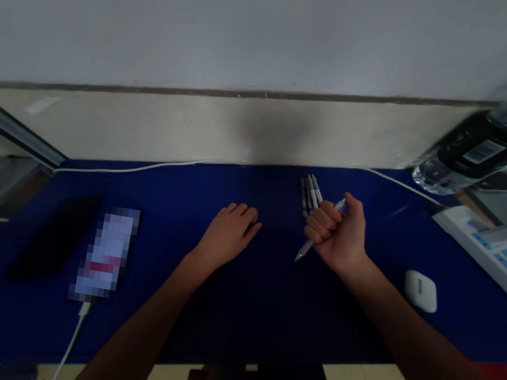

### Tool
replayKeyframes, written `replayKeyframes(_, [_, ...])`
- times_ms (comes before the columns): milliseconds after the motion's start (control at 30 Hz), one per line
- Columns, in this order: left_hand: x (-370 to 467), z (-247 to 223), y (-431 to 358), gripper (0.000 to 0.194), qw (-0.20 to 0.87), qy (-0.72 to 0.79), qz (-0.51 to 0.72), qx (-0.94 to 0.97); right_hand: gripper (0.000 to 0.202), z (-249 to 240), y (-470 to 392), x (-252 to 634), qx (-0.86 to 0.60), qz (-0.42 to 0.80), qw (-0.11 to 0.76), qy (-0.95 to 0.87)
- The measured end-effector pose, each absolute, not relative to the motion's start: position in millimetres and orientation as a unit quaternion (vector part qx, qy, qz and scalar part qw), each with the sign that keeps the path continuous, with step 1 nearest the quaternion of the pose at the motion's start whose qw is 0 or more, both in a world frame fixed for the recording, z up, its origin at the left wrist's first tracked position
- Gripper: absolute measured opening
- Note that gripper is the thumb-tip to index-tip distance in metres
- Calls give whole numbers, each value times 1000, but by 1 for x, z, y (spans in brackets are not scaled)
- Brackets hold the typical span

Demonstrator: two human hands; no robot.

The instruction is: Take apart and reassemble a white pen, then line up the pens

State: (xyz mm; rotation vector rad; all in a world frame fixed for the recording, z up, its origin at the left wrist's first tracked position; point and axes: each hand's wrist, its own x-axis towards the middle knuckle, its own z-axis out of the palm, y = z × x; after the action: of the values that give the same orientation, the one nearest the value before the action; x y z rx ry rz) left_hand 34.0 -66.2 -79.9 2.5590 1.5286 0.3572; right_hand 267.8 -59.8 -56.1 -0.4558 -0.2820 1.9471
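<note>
The right hand [340, 237] was fisted tight around a white pen [318, 236], thumb up near its top and tip angled down at the blue mat [265, 296], a press-ready hold. The left hand [229, 234] lay palm-down, holding nothing, as if steadying. Spare pens [310, 193] sat bundled just behind the fist, within easy reach.

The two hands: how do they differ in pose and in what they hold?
The right hand is closed in a fist around a white pen, tip pointing down; the left hand lies palm down on the blue table cover, fingers curled, holding nothing. Both are bare.
</note>
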Motion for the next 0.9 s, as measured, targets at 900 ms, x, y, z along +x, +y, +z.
replayKeyframes(900, [33, -82, -64, 22, 71, 506, 120, 851, 48, -64, -52, 274, -193, 813, 533, -137])
